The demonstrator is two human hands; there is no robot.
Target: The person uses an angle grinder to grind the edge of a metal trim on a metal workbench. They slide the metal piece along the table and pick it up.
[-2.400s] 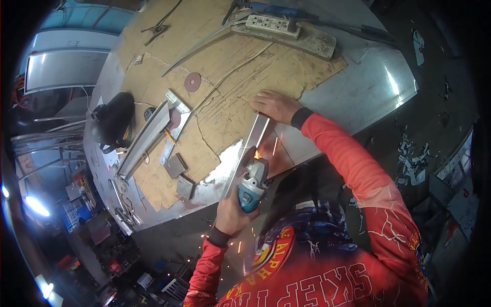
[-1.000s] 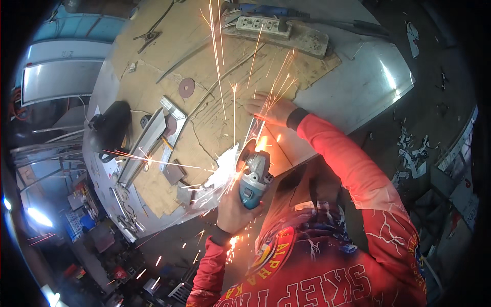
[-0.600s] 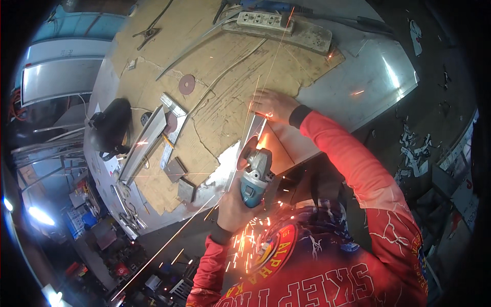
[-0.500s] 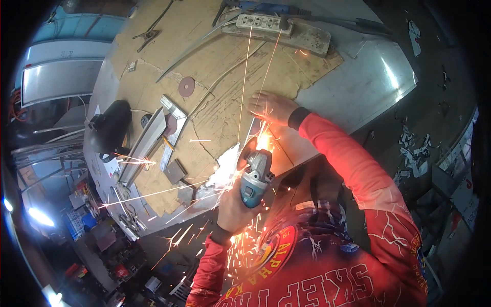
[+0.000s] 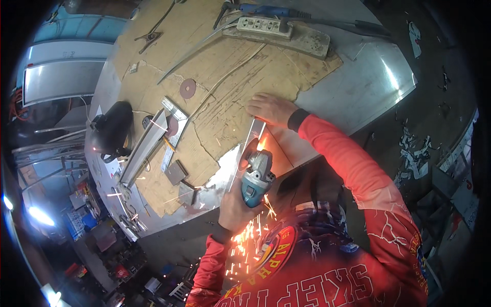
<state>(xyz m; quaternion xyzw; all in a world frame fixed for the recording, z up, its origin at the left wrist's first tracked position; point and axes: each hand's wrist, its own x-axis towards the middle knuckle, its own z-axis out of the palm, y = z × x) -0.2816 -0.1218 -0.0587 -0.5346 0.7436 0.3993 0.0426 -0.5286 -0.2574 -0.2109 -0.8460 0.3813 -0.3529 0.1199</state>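
My left hand point(image 5: 234, 209) is wrapped round the body of a blue-green angle grinder point(image 5: 257, 176) at the table's near edge. Its disc point(image 5: 247, 152) meets a narrow metal strip point(image 5: 254, 127), with an orange glow beside it. Sparks point(image 5: 245, 245) stream down toward my red shirt. At the strip's far end, my right hand point(image 5: 272, 109) grips it with bent fingers, holding it against the tabletop. The disc hides part of the strip.
Left of the grinder lie an angled metal profile point(image 5: 146, 148), a metal square point(image 5: 176, 120), a dark block point(image 5: 176, 172) and a loose disc point(image 5: 187, 88). A black welding helmet point(image 5: 115, 128) sits at the left edge. A power strip point(image 5: 263, 26) stands at the back.
Sparks around the disc and over the table have thinned, leaving the strip easier to see. The grinder and both hands stay almost in place.
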